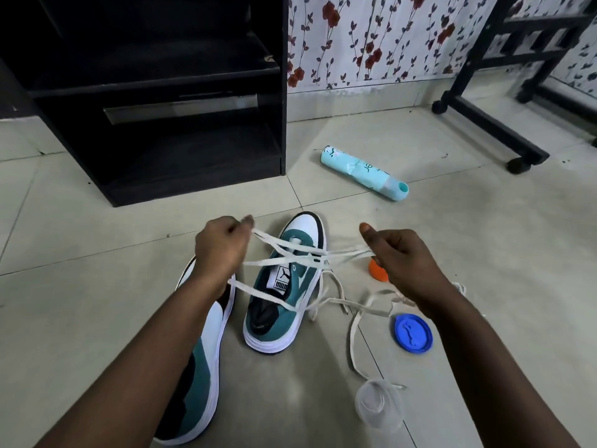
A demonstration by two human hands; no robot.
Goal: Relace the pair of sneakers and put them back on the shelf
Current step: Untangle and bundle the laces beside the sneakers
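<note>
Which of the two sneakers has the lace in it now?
The right sneaker, standing upright between the hands; the lace crosses it. The left sneaker lies unlaced.

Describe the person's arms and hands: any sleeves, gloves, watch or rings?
Both forearms are bare as far as the frame shows, with no sleeve in view. The left hand and right hand wear no gloves. No watch, bracelet or ring shows on the visible sides.
</note>
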